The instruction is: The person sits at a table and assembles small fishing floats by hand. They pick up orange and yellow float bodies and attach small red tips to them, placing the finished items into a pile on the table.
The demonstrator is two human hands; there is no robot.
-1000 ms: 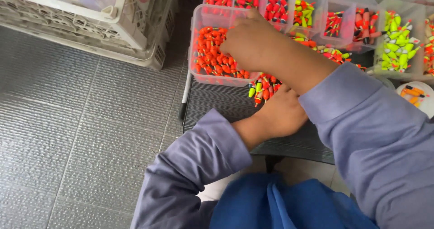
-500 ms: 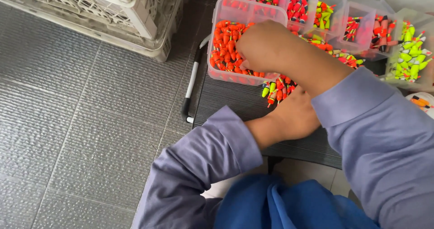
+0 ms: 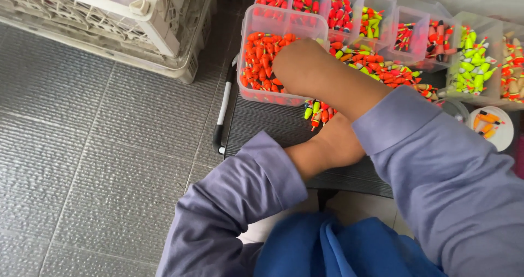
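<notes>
- Right hand [image 3: 305, 69] reaching into the clear plastic bin [image 3: 256, 23] of orange fishing floats [image 3: 262, 58] at 12 o'clock on the dark tabletop [image 3: 262, 127]; fingers curled down among the floats, grip hidden, cannot tell whether pinching any.
- Left hand [image 3: 338, 143] resting at the tabletop's centre, just below a small heap of yellow-and-orange floats [image 3: 319, 112]; fingers tucked under the right forearm, so spread or closed cannot be told.
- Row of smaller float compartments [image 3: 349, 15] at 1 o'clock, green floats [image 3: 472, 64] toward 3 o'clock, white basket [image 3: 109, 20] at 10 o'clock on the grey floor [image 3: 82, 162].
- Best handled, judging from this: scoop shallowly and lift straight up to clear the bin's rim, so nothing spills.
- Against half a second ago: same pose and reach for both hands; whole scene sits slightly lower in view.
</notes>
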